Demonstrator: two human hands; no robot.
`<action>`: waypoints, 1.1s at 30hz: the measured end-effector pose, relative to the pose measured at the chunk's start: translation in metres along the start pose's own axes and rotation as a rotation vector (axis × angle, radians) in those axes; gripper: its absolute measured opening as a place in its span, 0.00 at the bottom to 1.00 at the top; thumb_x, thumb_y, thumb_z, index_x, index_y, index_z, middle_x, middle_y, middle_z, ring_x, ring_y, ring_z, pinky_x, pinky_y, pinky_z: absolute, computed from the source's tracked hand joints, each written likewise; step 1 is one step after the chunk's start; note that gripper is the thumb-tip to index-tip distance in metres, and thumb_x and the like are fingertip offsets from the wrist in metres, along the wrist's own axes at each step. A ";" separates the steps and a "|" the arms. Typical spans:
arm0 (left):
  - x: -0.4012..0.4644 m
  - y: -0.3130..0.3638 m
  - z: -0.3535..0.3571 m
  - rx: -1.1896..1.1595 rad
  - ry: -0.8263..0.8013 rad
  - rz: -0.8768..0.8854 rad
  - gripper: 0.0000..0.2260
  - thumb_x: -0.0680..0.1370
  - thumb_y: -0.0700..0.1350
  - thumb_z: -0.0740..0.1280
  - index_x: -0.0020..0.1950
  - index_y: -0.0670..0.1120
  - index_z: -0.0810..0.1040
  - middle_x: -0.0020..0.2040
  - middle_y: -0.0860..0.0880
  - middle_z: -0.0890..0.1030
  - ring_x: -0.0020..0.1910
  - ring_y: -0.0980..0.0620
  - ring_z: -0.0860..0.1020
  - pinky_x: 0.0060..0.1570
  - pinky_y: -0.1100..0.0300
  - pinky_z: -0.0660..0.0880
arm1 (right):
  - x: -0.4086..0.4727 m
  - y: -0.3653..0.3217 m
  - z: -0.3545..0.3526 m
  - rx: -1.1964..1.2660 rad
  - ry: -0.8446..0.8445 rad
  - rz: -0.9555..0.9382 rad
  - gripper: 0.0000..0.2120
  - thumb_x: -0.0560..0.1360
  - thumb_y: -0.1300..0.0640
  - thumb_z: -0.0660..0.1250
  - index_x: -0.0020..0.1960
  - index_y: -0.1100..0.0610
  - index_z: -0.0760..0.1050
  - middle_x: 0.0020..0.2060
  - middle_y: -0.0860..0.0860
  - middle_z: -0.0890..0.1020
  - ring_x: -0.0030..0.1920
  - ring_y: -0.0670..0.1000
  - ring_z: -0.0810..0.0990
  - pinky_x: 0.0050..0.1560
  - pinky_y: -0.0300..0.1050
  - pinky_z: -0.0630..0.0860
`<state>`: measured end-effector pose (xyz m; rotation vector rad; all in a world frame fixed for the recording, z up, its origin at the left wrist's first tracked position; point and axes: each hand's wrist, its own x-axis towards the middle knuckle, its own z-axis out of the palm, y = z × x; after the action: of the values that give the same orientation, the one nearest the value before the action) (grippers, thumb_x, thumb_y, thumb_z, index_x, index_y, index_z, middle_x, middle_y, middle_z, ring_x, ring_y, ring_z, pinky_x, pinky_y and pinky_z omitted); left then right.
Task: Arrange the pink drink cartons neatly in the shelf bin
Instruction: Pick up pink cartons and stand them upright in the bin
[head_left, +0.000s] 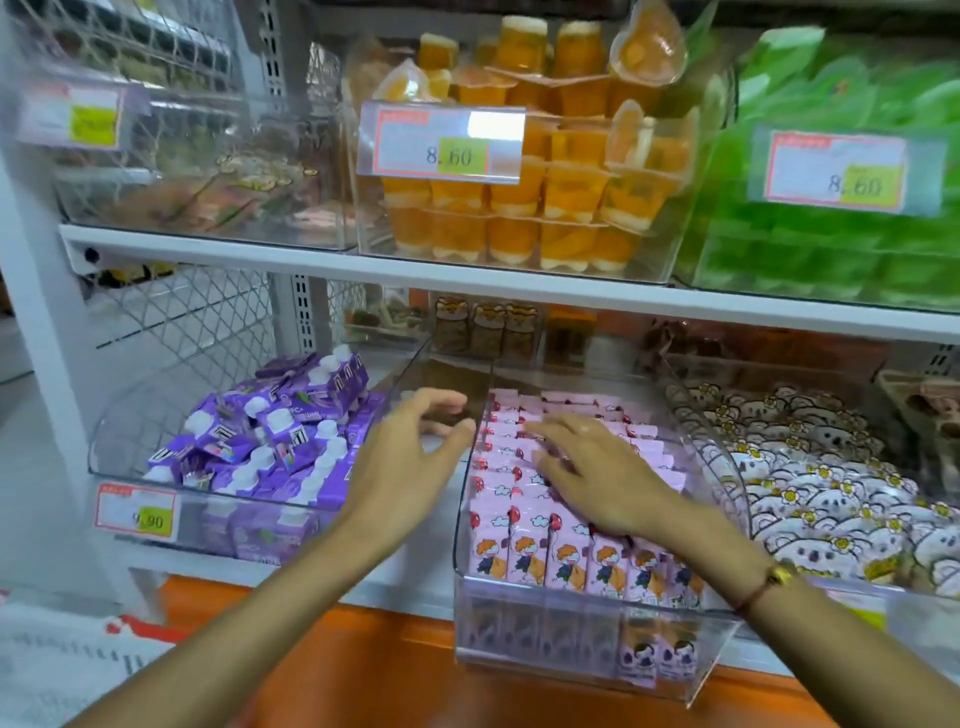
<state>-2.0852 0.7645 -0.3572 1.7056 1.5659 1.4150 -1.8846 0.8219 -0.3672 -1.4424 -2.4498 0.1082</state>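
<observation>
Pink cartons (524, 551) sit upright in rows in the clear bin (670, 670), which juts past the shelf edge. Right hand (597, 478) lies flat on the carton tops, fingers spread, gripping nothing. Left hand (410, 457) sits at the bin's left wall, fingers spread and slightly curled, pinching nothing. Risks, as I read it: pressing down on packed rows could tip or crush a carton; pushing on that left wall could shove the overhanging bin sideways or off the shelf. Purple pouches (270, 436) sit in the bin just left, koala-print packs (810, 483) just right, so little side room. The upper shelf (363, 265) limits lifting cartons straight up.
</observation>
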 end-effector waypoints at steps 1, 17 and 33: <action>0.011 0.003 0.001 0.032 0.012 0.025 0.07 0.76 0.45 0.69 0.52 0.54 0.79 0.48 0.57 0.82 0.45 0.62 0.79 0.48 0.67 0.73 | -0.006 0.001 0.003 -0.009 -0.029 0.007 0.22 0.82 0.45 0.51 0.74 0.48 0.62 0.75 0.50 0.62 0.73 0.52 0.59 0.71 0.48 0.58; 0.134 0.010 0.055 0.942 -0.644 -0.001 0.14 0.76 0.53 0.67 0.62 0.53 0.79 0.63 0.50 0.78 0.60 0.48 0.76 0.61 0.54 0.73 | -0.008 0.005 0.013 -0.048 0.056 -0.015 0.23 0.82 0.44 0.47 0.75 0.47 0.61 0.74 0.47 0.63 0.73 0.49 0.58 0.73 0.44 0.55; 0.068 0.026 0.034 -0.228 0.249 -0.070 0.05 0.80 0.45 0.64 0.53 0.44 0.74 0.53 0.44 0.81 0.52 0.47 0.79 0.55 0.49 0.75 | -0.002 0.002 0.002 0.043 -0.080 0.060 0.22 0.82 0.45 0.48 0.74 0.47 0.61 0.75 0.48 0.62 0.74 0.49 0.57 0.73 0.48 0.55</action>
<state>-2.0542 0.8299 -0.3229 1.3733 1.5035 1.7485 -1.8826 0.8211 -0.3699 -1.5207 -2.4518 0.2350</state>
